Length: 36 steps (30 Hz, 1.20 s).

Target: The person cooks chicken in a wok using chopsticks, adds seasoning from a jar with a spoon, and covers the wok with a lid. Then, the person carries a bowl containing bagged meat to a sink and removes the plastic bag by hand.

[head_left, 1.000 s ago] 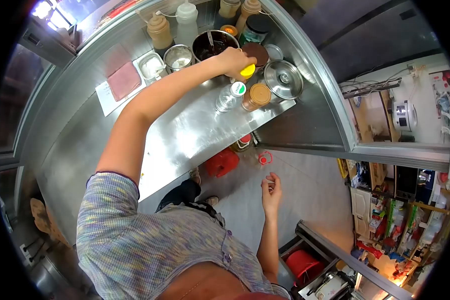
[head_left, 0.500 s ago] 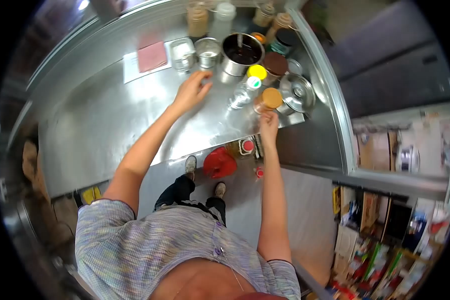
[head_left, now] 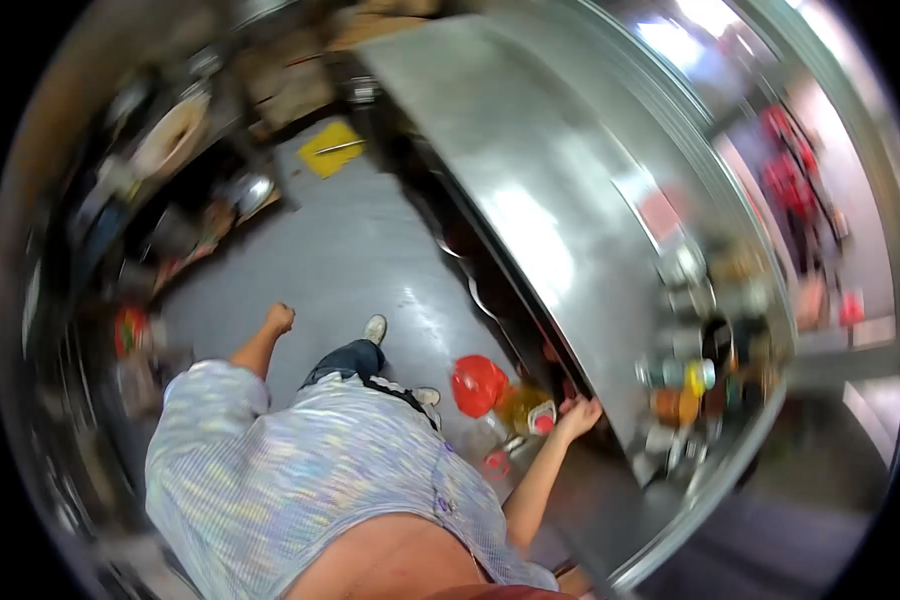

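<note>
My left hand (head_left: 282,318) hangs over the open floor at the left, fingers curled in and nothing showing in them. At the near edge of the steel counter (head_left: 530,190), my right hand (head_left: 578,412) has its fingers bent together; anything between them is too small to make out. Just left of that hand, on the floor, is a container with a red cap (head_left: 543,422), beside a red plastic bag (head_left: 478,386). On the counter's right end, blurred, are an orange-lidded jar (head_left: 676,406), a clear bottle (head_left: 660,374) and a yellow lid (head_left: 698,377).
A pink cloth (head_left: 658,215) lies on white paper on the counter. Shelves with bowls and pans (head_left: 245,190) stand at the left. A yellow item (head_left: 331,150) is on the floor farther ahead. Behind the red bag, the counter's dark underside is open.
The view has swung left, toward the floor and shelves. My left hand, first at the yellow lid, then open over the counter, is now away from it with curled fingers. My right hand stays near the edge.
</note>
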Available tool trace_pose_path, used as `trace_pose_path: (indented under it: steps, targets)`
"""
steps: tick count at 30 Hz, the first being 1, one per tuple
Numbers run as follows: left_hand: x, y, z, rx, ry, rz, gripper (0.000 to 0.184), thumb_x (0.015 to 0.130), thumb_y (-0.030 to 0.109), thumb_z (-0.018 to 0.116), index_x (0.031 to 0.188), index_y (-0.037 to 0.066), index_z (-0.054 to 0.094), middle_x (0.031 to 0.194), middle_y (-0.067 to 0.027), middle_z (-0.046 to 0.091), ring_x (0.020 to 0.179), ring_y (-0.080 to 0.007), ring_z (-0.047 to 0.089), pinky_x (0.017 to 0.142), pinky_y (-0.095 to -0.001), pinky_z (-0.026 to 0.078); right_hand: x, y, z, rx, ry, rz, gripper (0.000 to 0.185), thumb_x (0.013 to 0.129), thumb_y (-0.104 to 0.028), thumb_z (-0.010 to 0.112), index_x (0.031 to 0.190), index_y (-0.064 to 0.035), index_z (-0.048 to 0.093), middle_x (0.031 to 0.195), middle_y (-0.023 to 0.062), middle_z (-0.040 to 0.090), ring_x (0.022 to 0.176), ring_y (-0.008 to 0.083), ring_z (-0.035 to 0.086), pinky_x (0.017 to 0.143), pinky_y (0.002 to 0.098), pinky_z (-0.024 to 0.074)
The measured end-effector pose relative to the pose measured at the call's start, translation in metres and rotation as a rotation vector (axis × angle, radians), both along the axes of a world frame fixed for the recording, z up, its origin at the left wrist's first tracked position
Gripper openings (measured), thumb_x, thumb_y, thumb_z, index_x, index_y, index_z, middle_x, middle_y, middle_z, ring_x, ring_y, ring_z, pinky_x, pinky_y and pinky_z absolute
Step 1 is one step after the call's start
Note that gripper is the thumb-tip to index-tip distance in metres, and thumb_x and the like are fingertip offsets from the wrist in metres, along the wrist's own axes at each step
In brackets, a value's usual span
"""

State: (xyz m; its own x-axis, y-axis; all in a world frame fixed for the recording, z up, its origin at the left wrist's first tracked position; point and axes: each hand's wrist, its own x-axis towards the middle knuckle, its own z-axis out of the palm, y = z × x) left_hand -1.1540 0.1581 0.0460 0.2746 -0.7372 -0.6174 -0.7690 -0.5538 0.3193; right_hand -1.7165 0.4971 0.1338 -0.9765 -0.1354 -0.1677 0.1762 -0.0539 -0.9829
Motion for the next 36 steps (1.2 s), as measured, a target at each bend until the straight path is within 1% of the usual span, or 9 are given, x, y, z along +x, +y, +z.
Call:
trace_pose_path:
  steps: [2,4,5,7,14,20,24,28,36]
  targets:
    - [0.094,0.047,-0.041,-0.115,0.018,-0.288,0.02,0.078,0.019,0.05,0.074,0.002,0.061,0.068,-0.0143,0.06,0.057,-0.0235,0.06,0.049,-0.0341,0.046,0.049,-0.032,0.001,0.041,-0.134,0.214,0.026,0.079,-0.004,0.047,0.105,-0.0001,0.041,0.069,0.007,0.052,0.044,0.0115,0.045,0.038,0.0215,0.0374]
    - [0.141,0.094,-0.043,-0.076,0.075,-0.162,0.023,0.078,0.019,0.047,0.07,0.003,0.062,0.063,-0.0153,0.06,0.053,-0.0253,0.06,0.049,-0.0355,0.047,0.084,-0.061,-0.031,0.161,-0.061,0.569,0.022,0.081,-0.006,0.045,0.102,-0.0047,0.04,0.067,0.0083,0.053,0.043,0.0124,0.047,0.037,0.0228,0.04]
    - [0.14,0.102,-0.04,0.015,0.147,0.109,0.025,0.078,0.019,0.045,0.067,0.003,0.062,0.059,-0.0155,0.059,0.051,-0.0256,0.059,0.049,-0.0359,0.047,0.106,-0.082,-0.039,0.191,-0.088,0.723,0.022,0.081,-0.007,0.046,0.102,-0.0047,0.04,0.067,0.008,0.053,0.044,0.0127,0.049,0.038,0.0234,0.0417]
    - [0.155,0.114,-0.035,-0.033,0.092,0.094,0.03,0.078,0.022,0.044,0.061,0.003,0.059,0.054,-0.0134,0.057,0.05,-0.0233,0.059,0.046,-0.035,0.046,0.146,-0.126,-0.056,0.256,-0.094,1.016,0.024,0.081,-0.009,0.047,0.103,-0.0047,0.04,0.068,0.0077,0.055,0.045,0.0138,0.05,0.039,0.0249,0.0439]
    - [0.248,0.131,0.03,-0.229,0.335,0.418,0.024,0.075,0.02,0.047,0.058,0.004,0.054,0.05,-0.0075,0.053,0.045,-0.0174,0.053,0.042,-0.0321,0.043,0.373,-0.322,0.025,0.274,0.04,1.651,0.018,0.084,-0.015,0.049,0.096,-0.0025,0.051,0.073,0.0079,0.057,0.053,0.0134,0.054,0.047,0.0236,0.0445]
    - [0.427,0.206,-0.025,-0.366,0.363,0.598,0.019,0.077,0.019,0.051,0.066,0.005,0.057,0.054,-0.0042,0.054,0.046,-0.0146,0.05,0.044,-0.0316,0.041,0.559,-0.41,0.053,0.308,0.01,1.932,0.016,0.084,-0.017,0.049,0.091,-0.0029,0.054,0.074,0.0079,0.058,0.055,0.0144,0.055,0.049,0.0253,0.0458]
    - [0.462,0.222,0.013,-0.364,0.415,1.085,0.023,0.081,0.024,0.051,0.082,0.002,0.057,0.065,-0.0044,0.056,0.051,-0.0121,0.051,0.045,-0.0262,0.041,0.638,-0.465,0.057,0.379,0.017,2.065,0.018,0.083,-0.017,0.048,0.092,-0.0024,0.054,0.074,0.0086,0.059,0.057,0.0154,0.056,0.05,0.0264,0.0465]
    - [0.482,0.219,-0.007,-0.441,0.471,1.153,0.018,0.08,0.02,0.051,0.081,0.003,0.057,0.063,-0.0038,0.055,0.051,-0.0118,0.051,0.045,-0.0251,0.041,0.691,-0.543,0.069,0.393,-0.055,2.047,0.02,0.083,-0.017,0.047,0.095,-0.0011,0.053,0.076,0.0096,0.058,0.056,0.0163,0.056,0.053,0.0292,0.0479]
    - [0.527,0.095,-0.021,-0.434,0.655,1.255,0.017,0.077,0.021,0.053,0.076,0.004,0.056,0.061,-0.0022,0.053,0.047,-0.011,0.048,0.04,-0.0234,0.038,0.78,-0.728,0.107,0.176,-0.06,1.942,0.019,0.082,-0.016,0.047,0.094,-0.0026,0.053,0.074,0.0072,0.058,0.055,0.0141,0.054,0.054,0.0286,0.0466]
